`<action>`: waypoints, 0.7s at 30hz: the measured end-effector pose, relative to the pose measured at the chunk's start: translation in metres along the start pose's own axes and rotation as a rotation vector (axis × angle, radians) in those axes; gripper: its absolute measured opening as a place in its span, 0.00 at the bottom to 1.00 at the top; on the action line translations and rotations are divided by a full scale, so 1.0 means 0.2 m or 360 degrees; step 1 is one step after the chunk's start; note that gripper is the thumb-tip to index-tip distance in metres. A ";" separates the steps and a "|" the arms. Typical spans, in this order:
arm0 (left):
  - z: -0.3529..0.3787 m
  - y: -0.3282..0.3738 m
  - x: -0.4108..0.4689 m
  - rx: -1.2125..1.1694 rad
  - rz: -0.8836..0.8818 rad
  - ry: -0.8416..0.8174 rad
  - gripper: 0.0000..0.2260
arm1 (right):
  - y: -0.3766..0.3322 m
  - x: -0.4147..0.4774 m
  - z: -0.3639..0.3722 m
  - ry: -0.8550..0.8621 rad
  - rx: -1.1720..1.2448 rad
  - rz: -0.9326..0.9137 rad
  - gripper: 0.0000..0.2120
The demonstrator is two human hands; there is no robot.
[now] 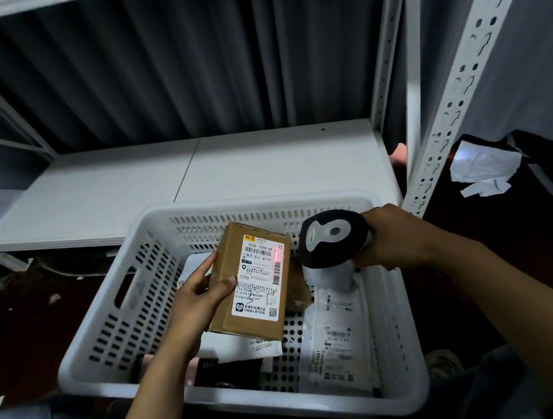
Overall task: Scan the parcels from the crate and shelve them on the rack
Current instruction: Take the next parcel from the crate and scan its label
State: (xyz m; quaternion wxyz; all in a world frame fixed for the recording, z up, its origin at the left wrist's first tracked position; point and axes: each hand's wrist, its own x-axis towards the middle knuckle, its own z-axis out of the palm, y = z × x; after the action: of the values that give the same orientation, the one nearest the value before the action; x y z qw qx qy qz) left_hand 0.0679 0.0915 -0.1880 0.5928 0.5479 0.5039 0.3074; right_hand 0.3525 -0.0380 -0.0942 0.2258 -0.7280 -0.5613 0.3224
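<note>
Our left hand (197,297) is gripping 1 cardboard parcel (227,318), thumb on its label (262,281), holding it tilted just above the white crate (88,351). Our right hand (396,240) is wrapping round the scanner (333,237), which is throwing a red line (276,257) onto the label's barcode. Flat mailers (335,340) are lying in the crate, and the rack shelf (195,173) is sitting right behind it.

Counted: one cardboard box (255,280), one scanner (331,237), one white crate (125,316), one rack (263,162), and at least three white mailers (332,351) in the lower frame.
</note>
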 end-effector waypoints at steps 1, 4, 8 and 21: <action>0.00 0.00 0.00 -0.0009 -0.0004 0.0002 0.25 | 0.00 0.00 0.00 0.0004 0.0012 0.0000 0.07; -0.01 0.02 0.00 -0.0088 -0.0024 -0.0025 0.24 | -0.03 0.01 0.00 0.0072 0.0138 0.0030 0.04; -0.02 0.10 0.00 -0.0271 -0.0049 -0.0026 0.23 | -0.10 0.02 0.03 0.0260 0.0508 0.0066 0.06; -0.31 0.88 -0.11 -0.0779 -0.0002 -0.0096 0.16 | -0.80 0.05 0.04 0.0534 0.1405 -0.0216 0.06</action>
State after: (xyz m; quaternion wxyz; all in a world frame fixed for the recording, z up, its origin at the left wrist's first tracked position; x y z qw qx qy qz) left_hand 0.0358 0.1302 -0.0073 0.7228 0.3967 0.3967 0.4036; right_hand 0.2406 0.0137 0.0096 0.6216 -0.5662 -0.3727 0.3927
